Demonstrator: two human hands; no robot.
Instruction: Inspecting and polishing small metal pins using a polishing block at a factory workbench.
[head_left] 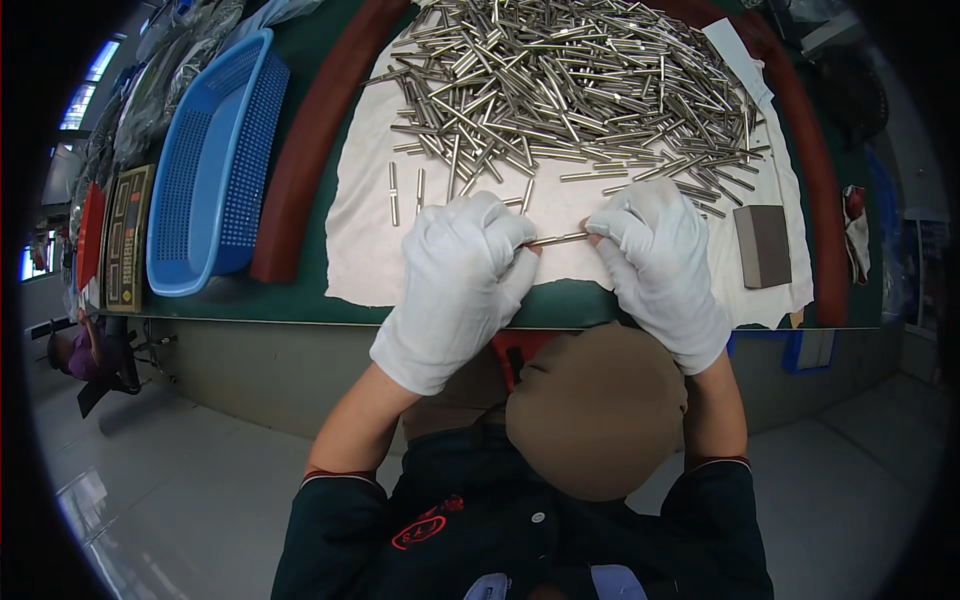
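Between my two white-gloved hands runs a slim shiny metal pin [560, 239], held level just above the cloth's near edge. My left hand [462, 265] pinches one end and my right hand [655, 255] pinches the other; bare fingertips show past the glove fabric. Beyond my hands a large heap of similar metal pins [570, 80] covers the white cloth [365, 255]. A few single pins [394, 194] lie apart from the heap, just past my left hand. Right of my right hand sits a grey-brown rectangular block [762, 246].
Dark red padded bars [300, 190] border the cloth on the green table [560, 305]. At left stand a blue perforated basket [205, 165] and a dark box with gold trim [128, 238]. A white paper strip [738, 62] lies at the far right. Another person [85, 350] sits far left.
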